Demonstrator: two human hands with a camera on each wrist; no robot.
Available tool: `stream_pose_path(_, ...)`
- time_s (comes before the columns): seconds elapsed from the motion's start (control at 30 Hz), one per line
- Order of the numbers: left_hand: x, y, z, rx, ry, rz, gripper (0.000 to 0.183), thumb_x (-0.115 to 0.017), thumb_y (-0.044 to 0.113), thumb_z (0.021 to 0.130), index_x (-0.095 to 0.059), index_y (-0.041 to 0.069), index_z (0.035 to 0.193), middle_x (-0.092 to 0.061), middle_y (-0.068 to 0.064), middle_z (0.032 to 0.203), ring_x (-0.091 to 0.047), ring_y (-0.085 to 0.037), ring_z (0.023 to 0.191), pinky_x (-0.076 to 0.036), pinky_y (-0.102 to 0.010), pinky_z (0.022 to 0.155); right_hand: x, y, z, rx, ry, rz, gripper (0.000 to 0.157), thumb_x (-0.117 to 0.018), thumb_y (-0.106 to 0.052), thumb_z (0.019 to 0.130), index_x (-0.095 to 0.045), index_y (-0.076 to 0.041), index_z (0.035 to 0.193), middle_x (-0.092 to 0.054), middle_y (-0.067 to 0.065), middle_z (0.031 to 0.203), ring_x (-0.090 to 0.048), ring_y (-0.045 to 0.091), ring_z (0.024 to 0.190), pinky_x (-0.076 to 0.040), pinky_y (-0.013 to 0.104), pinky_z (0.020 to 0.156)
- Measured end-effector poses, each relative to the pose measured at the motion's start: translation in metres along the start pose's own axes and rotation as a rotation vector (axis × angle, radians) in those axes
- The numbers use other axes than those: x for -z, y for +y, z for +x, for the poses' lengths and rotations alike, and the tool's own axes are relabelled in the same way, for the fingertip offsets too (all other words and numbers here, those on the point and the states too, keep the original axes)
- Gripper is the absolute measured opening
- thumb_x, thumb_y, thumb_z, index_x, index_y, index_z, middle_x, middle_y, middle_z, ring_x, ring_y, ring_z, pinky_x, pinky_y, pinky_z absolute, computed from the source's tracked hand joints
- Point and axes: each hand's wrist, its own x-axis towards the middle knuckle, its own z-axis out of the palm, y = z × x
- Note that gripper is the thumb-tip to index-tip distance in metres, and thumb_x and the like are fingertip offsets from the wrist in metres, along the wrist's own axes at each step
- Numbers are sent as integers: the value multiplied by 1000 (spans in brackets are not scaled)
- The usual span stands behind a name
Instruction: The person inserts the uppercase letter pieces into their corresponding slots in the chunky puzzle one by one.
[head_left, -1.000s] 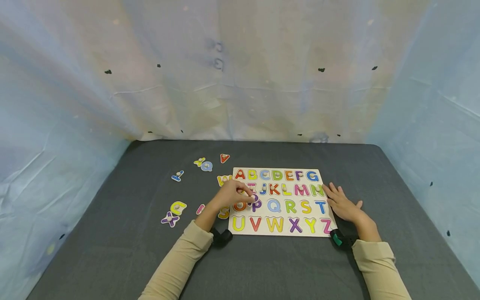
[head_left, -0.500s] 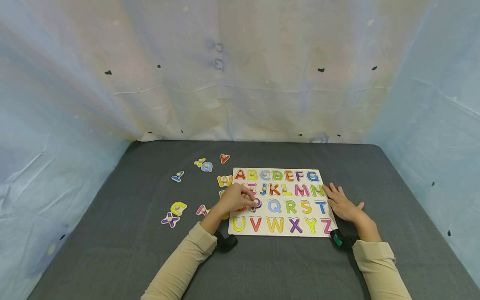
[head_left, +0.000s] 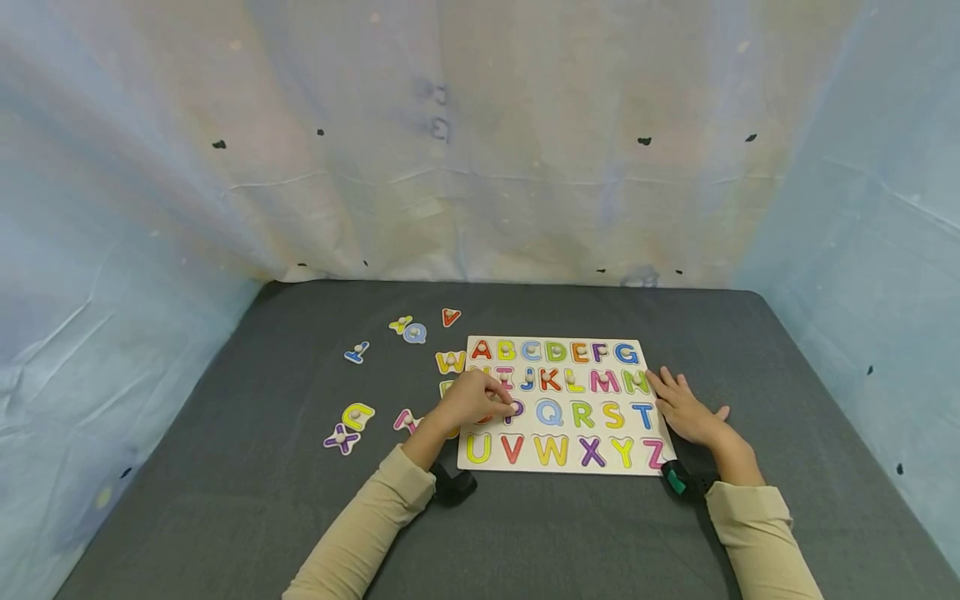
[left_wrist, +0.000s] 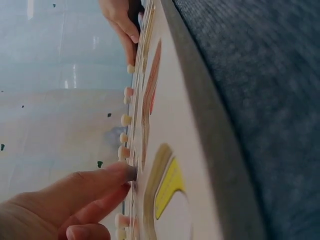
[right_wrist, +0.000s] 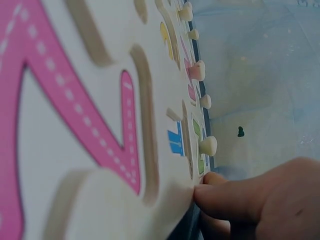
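The white alphabet puzzle board [head_left: 525, 468] lies on the table with its upper rows of knobbed letters filled. My left hand [head_left: 468, 398] is over its left part, thumb and fingertips pinching the knob of the purple letter P piece [head_left: 518, 408], which lies over the P recess. In the left wrist view, those fingertips [left_wrist: 122, 172] come right down to the board's face. My right hand [head_left: 686, 410] rests at the board's right edge with fingers spread. The right wrist view shows its thumb [right_wrist: 225, 200] against the edge, near the pink Z recess [right_wrist: 60, 85].
Left of the board lie several loose letters: W [head_left: 450, 362], V [head_left: 450, 317], Q [head_left: 415, 333], Y [head_left: 401, 324], T [head_left: 357, 352], U [head_left: 357, 416], X [head_left: 342, 438] and a pink piece [head_left: 406, 421]. A patterned cloth [head_left: 480, 167] hangs behind the grey table [head_left: 570, 533].
My left hand has moved slightly right and down with the P piece, which now lies lower at its recess. The pink piece shows more beside the wrist. My right hand has stayed put.
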Motion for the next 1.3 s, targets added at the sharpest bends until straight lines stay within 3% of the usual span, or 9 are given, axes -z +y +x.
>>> stream_pose_path(0.13,4,0,-1,-15,-5,-31,13,-79,22,78,-78,11,84,-38,8,51,-34,-7,52,-24,-19,49,-2,1,0,-1,5,-15,59,-34,-30,104,-12,-7,154,1,28,158,6,55,144,19,83,92)
stream_pose_path(0.3,17,-3,-1,-30,33,-48,14,-78,20,79,-79,10,90,-31,8,49,-26,-7,48,-22,-20,48,-5,1,2,17,39,-77,58,-37,-23,102,-17,-4,153,-6,31,157,-3,56,143,5,81,101)
stream_pose_path(0.43,28,-9,-1,-29,75,-53,14,-77,19,81,-78,9,91,-32,6,51,-26,-9,49,-22,-21,50,-7,1,4,41,62,-92,58,-39,-16,99,-20,1,151,-10,35,155,-6,58,141,-5,75,108)
stream_pose_path(0.67,49,-27,-4,-75,162,-91,14,-75,21,82,-77,9,87,-36,7,55,-30,-8,50,-27,-22,50,-6,0,5,73,71,-100,57,-41,-12,98,-24,3,150,-12,37,154,-9,58,141,-9,73,109)
stream_pose_path(0.9,70,-37,-5,15,187,-108,23,-72,23,86,-76,4,100,-33,5,54,-29,-12,51,-27,-25,55,-4,-2,5,69,86,-160,56,-43,-13,98,-26,2,150,-17,35,154,-15,57,141,-14,74,108)
stream_pose_path(1.07,80,-44,-9,10,227,-131,23,-71,21,87,-75,3,100,-31,6,52,-29,-12,51,-28,-26,57,-3,-4,4,47,82,-161,58,-43,-26,101,-26,1,150,-17,35,154,-14,56,141,-13,75,107)
stream_pose_path(1.3,92,-55,-12,3,251,-162,24,-70,21,88,-75,2,101,-32,7,53,-29,-9,50,-31,-25,57,-6,-12,6,-38,89,-126,76,-44,-51,98,-24,0,151,-14,34,155,-10,54,143,-7,78,106)
